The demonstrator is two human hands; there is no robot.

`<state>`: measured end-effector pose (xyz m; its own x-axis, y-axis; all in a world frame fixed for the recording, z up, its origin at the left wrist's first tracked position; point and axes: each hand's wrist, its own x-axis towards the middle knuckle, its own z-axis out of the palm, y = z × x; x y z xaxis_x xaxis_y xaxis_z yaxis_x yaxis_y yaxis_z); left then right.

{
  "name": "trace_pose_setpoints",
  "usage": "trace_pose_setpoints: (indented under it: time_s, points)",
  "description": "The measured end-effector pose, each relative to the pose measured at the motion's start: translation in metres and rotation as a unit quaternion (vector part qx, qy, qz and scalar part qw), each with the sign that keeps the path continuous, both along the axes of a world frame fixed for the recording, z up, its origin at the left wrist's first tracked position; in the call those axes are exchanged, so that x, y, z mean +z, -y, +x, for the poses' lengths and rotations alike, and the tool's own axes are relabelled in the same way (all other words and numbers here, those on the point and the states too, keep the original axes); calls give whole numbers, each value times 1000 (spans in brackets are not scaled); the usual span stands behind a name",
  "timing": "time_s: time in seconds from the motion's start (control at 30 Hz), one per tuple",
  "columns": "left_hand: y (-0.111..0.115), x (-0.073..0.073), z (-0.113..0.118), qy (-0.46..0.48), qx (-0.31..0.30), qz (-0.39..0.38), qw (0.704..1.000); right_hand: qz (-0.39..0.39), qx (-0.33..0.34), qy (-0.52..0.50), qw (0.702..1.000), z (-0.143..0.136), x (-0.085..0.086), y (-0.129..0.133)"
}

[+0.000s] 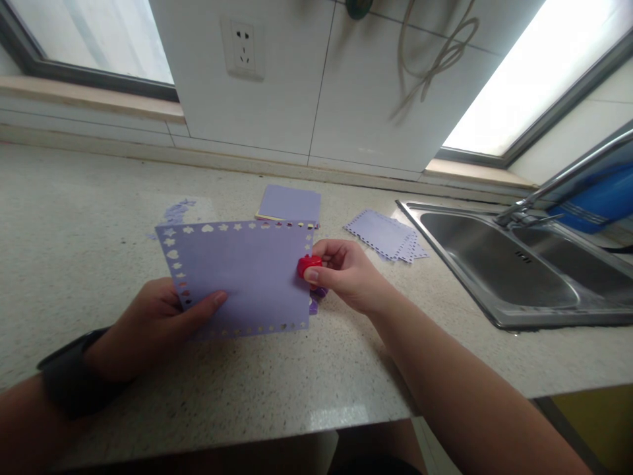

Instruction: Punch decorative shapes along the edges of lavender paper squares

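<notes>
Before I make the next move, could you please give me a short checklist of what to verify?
1. Left hand steadying the purple sheet: ok, thumb on top near its left side.
2. Right hand gripping the red punch at the sheet's right edge: ok.
3. Top and left edges punched: ok, rows of holes show.
4. Right edge fully punched: not ok, holes show above the punch but most below looks plain.
5. Sheet's depth inside the punch: cannot tell, hidden.
6. Punched sheets apart from both hands: ok.
</notes>
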<state>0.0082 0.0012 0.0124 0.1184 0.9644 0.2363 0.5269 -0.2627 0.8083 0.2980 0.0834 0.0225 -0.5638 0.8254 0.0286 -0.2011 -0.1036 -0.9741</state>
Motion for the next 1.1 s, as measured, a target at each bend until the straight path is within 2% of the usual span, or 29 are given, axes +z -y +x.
trace_pose_setpoints:
  time_s: [0.3, 0.5, 0.73, 1.1]
  points:
    - [-1, 0, 0, 11, -9, -1, 1000, 2, -1, 6, 1000, 0, -1, 0]
    - [2, 3, 0, -1, -1, -45, 999, 0, -4, 7, 1000, 1, -1, 0]
    - [3, 0, -2, -3, 6, -42, 999, -2, -4, 12, 1000, 0, 0, 0]
    - [1, 4, 1, -14, 5, -34, 999, 1, -9, 24, 1000, -1, 2, 1]
